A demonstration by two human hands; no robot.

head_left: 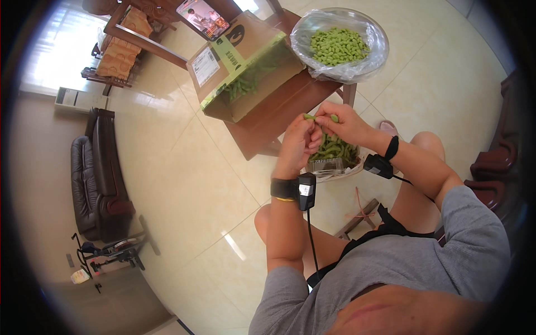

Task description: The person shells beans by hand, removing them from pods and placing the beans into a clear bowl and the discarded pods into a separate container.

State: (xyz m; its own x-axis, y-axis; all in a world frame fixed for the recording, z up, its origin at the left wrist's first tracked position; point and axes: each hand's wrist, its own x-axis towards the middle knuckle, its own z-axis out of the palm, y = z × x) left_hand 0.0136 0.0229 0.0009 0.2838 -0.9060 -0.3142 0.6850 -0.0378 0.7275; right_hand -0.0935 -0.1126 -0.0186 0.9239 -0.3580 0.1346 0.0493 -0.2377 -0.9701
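My left hand (301,139) and my right hand (346,124) meet above a basket, fingers closed and pinching a green bean pod (309,116) between them. Another bit of green (335,118) shows at the fingers of my right hand. Under my hands the basket holds many green pods (339,152) and a clear plastic box (326,166). Beyond, a round metal basin (382,53) lined with clear plastic holds a heap of shelled green beans (340,47). To its left lies an opened cardboard box (254,100) with more pods (243,85) inside.
The box and basin rest on a brown wooden stool or bench (245,137). A phone (204,18) with a lit screen leans behind the box. A low wooden stool (357,220) is between my legs. A dark leather sofa (100,173) stands at the left on the tiled floor (195,184).
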